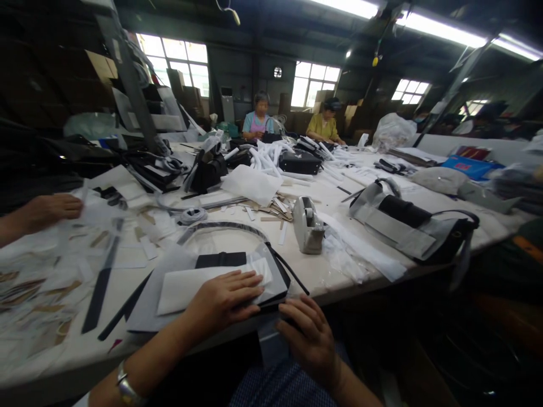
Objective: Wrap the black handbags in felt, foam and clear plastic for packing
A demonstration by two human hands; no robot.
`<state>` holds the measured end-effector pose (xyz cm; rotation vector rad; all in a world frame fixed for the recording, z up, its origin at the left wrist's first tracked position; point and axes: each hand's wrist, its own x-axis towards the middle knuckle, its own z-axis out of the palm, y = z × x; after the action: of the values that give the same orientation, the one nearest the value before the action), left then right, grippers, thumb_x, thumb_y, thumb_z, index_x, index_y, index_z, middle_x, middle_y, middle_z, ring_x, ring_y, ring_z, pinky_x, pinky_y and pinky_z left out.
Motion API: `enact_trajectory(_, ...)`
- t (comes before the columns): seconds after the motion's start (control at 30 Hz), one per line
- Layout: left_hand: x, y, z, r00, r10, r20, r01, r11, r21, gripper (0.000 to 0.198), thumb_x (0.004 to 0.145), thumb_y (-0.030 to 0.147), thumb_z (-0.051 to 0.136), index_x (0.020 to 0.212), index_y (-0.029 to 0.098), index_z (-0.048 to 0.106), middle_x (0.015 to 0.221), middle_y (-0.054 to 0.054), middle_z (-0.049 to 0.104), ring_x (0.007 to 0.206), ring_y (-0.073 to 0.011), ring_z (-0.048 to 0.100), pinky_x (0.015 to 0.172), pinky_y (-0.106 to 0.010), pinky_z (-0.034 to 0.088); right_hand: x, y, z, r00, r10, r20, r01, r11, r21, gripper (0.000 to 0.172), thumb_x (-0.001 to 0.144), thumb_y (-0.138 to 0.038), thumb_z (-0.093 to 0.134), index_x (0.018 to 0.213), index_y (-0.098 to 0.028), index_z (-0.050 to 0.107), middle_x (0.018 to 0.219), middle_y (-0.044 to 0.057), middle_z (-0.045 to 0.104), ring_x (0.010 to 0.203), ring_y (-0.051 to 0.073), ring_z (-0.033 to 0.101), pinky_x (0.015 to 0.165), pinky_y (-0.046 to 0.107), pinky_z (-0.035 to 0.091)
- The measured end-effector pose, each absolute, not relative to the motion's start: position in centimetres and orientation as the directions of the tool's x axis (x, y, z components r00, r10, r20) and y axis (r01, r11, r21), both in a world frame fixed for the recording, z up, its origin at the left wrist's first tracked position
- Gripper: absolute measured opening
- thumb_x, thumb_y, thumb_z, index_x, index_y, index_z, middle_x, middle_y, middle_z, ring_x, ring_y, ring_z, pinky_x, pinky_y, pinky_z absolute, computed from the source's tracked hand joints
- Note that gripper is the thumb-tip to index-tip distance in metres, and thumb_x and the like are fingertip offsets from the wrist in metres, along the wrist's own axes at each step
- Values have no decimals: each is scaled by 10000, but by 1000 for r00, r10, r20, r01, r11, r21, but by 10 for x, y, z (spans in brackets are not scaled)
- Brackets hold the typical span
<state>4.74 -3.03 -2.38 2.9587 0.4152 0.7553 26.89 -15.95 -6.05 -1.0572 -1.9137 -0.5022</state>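
My left hand (pixel 223 299) lies flat, fingers stretched out, pressing white wrapping paper (pixel 186 285) onto a black handbag (pixel 237 265) at the table's near edge. The bag's thin black strap (pixel 237 227) arcs behind it. My right hand (pixel 309 333) curls at the table edge beside the bag's right corner, fingers bent around its lower side; what they grip is hidden. A metal watch band (pixel 125 387) sits on my left wrist.
A grey tape dispenser (pixel 307 226) stands right of the bag. A paper-wrapped black handbag (pixel 416 226) lies at the right. Another person's hand (pixel 51 210) rests at the left. Two people sit at the table's far end (pixel 258 121). Paper strips litter the white table (pixel 322 271).
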Motion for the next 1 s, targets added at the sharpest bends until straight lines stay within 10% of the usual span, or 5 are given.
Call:
enact_trajectory(0.3, 47, -32, -25, 848, 277, 451, 253, -961, 113, 375, 912, 347, 610, 1274, 252, 594, 1337, -42, 629, 1228, -222, 592, 1050, -408, 495, 291, -129, -35, -602, 518, 608, 705, 701, 101, 165, 965, -95, 483, 950, -122, 646, 1440, 142, 508, 1405, 301, 363, 1122, 497, 409)
enact_trajectory(0.7, 50, -48, -20, 789, 276, 549, 282, -956, 76, 223, 953, 298, 567, 1139, 194, 634, 1166, -27, 725, 1062, -165, 686, 1015, -330, 523, 300, -124, -28, -683, 434, 587, 620, 770, 152, 173, 952, -94, 520, 865, -138, 663, 1279, 100, 652, 1307, 228, 508, 1186, 462, 295)
enact_trajectory(1.0, 47, -60, -36, 798, 296, 525, 325, -945, 39, 300, 965, 185, 534, 1259, 171, 593, 1278, -37, 669, 1224, -181, 595, 1126, -408, 412, 291, -130, -38, -581, 489, 650, 656, 755, 18, 221, 963, -66, 437, 975, -110, 653, 1165, 132, 705, 1211, 205, 595, 1062, 382, 485)
